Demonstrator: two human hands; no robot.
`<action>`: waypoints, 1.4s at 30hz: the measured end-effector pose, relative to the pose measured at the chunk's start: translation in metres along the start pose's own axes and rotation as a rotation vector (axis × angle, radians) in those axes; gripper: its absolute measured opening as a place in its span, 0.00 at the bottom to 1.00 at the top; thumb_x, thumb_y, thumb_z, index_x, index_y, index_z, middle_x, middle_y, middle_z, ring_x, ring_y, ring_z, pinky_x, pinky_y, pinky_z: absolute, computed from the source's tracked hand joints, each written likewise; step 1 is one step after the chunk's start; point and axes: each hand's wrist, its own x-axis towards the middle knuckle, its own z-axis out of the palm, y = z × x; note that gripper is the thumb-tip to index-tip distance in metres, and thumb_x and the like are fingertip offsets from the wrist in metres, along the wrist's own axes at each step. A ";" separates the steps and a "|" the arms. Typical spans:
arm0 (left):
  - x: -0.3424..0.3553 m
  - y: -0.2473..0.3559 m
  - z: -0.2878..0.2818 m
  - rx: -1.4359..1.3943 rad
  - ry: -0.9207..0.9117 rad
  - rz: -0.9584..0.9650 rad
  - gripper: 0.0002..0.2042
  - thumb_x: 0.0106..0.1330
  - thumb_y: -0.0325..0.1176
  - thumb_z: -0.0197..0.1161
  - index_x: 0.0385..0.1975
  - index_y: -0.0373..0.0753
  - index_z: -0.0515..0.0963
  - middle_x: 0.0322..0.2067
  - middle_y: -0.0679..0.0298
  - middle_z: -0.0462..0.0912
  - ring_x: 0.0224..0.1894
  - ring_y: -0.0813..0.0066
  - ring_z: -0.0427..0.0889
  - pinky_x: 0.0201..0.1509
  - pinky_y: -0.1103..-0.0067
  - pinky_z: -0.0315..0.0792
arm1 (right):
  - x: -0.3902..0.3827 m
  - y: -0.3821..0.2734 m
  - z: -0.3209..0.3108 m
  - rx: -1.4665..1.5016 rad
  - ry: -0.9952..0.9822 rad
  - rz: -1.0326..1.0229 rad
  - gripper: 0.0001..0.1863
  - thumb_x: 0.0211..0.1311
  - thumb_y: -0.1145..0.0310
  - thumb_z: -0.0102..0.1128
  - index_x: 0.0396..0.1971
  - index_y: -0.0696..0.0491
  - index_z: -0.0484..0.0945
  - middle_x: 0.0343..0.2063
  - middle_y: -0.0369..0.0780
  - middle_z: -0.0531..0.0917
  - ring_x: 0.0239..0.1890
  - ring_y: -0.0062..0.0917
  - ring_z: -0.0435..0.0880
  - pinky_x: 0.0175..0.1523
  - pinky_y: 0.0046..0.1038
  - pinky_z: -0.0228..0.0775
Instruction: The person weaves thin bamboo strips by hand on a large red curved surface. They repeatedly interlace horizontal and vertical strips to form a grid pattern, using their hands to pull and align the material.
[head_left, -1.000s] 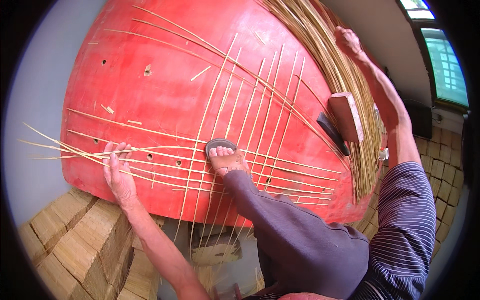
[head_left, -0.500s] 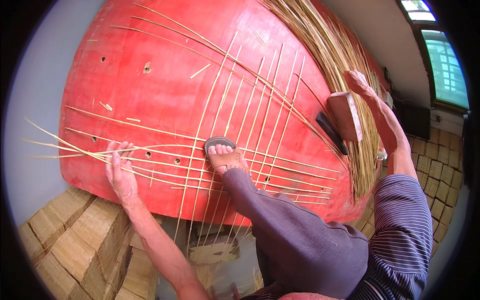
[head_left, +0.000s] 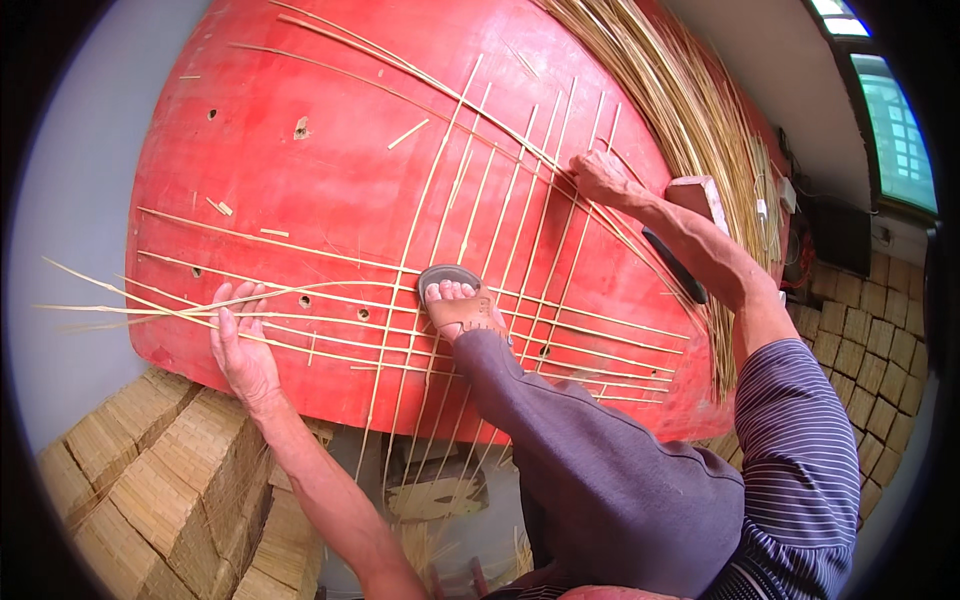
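Observation:
Thin bamboo strips (head_left: 420, 235) lie crossed in an open grid on a red board. At the left of the grid, my left hand (head_left: 245, 345) has its fingers curled around several bamboo strips (head_left: 190, 312), whose raised ends cross and stick out past the board's left edge. My sandalled foot (head_left: 460, 305) presses on the middle of the grid. On the far right part of the grid, my right hand (head_left: 603, 180) is closed at the long diagonal strips (head_left: 430, 78); its fingertips seem to pinch one, partly hidden by the hand.
A thick bundle of loose strips (head_left: 660, 90) runs along the board's right edge. Beside it are a reddish block (head_left: 700, 197) and a dark-handled tool (head_left: 675, 265), partly behind my right forearm. Stacked woven bamboo pieces (head_left: 185, 470) stand at lower left, more (head_left: 860, 350) at right.
My right hand has come left from over the bundle at the right edge to the diagonal strips. The left hand keeps its hold, and the foot stays on the grid.

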 end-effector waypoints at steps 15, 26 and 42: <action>0.001 0.025 -0.033 -0.121 0.023 0.054 0.36 0.75 0.60 0.43 0.65 0.30 0.63 0.58 0.44 0.74 0.62 0.49 0.73 0.70 0.59 0.63 | 0.048 0.012 0.002 0.034 0.369 0.009 0.10 0.54 0.64 0.55 0.24 0.55 0.75 0.18 0.51 0.80 0.25 0.48 0.84 0.26 0.49 0.74; 0.010 0.018 -0.005 -0.188 -0.252 -0.143 0.35 0.73 0.52 0.56 0.69 0.31 0.57 0.55 0.47 0.77 0.45 0.66 0.84 0.51 0.72 0.79 | 0.034 -0.169 -0.141 0.014 0.842 -0.654 0.09 0.54 0.74 0.56 0.37 0.54 0.74 0.27 0.45 0.77 0.26 0.34 0.79 0.27 0.37 0.71; 0.015 0.041 0.004 0.015 -0.136 -0.164 0.12 0.68 0.30 0.64 0.47 0.35 0.73 0.33 0.59 0.84 0.31 0.72 0.85 0.34 0.77 0.81 | -0.047 -0.230 -0.068 0.866 -0.258 -0.826 0.10 0.61 0.72 0.54 0.37 0.61 0.79 0.27 0.53 0.81 0.32 0.45 0.83 0.38 0.41 0.73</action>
